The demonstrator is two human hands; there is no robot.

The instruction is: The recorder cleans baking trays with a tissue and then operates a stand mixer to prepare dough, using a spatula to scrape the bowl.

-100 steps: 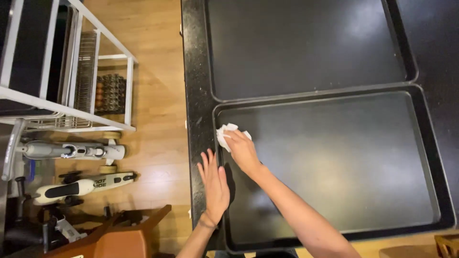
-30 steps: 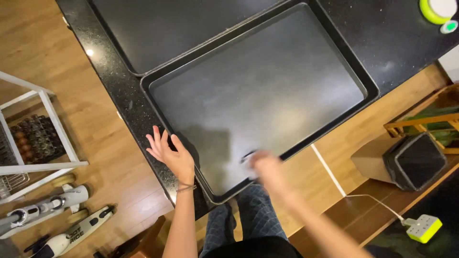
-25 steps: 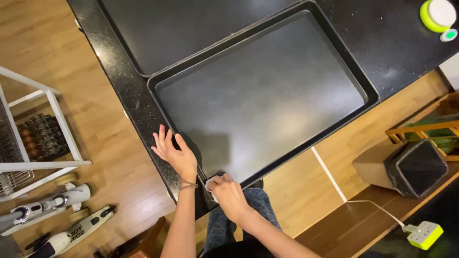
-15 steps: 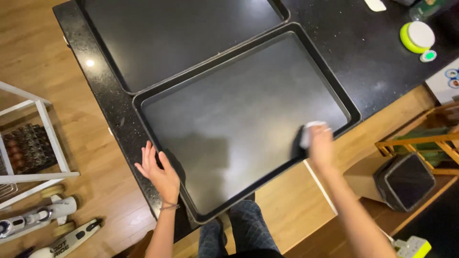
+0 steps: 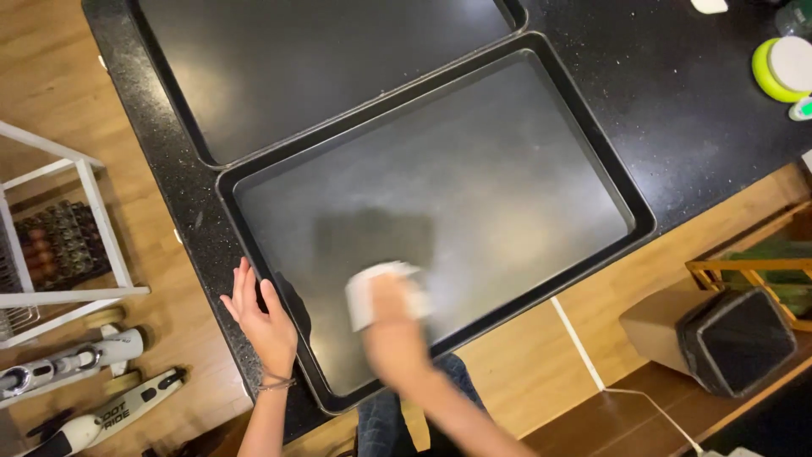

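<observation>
A large dark baking tray (image 5: 592, 144) lies on a black speckled counter (image 5: 677, 110). My right hand (image 5: 393, 334), blurred by motion, presses a white cloth (image 5: 372, 288) onto the tray's near left part. My left hand (image 5: 264, 320) lies flat with fingers spread on the counter edge, touching the tray's left rim. A second dark tray (image 5: 321, 68) sits just beyond the first, side by side with it.
A green and white round container (image 5: 782, 68) stands at the counter's far right. On the wooden floor, a white wire rack (image 5: 59, 228) and handheld appliances (image 5: 93, 398) lie to the left. A dark bin (image 5: 736, 338) and a wooden crate (image 5: 761, 262) stand to the right.
My right hand swept the cloth from the tray's right rim back to its near left part. My left hand stayed braced at the tray's left edge. The camera view shifted.
</observation>
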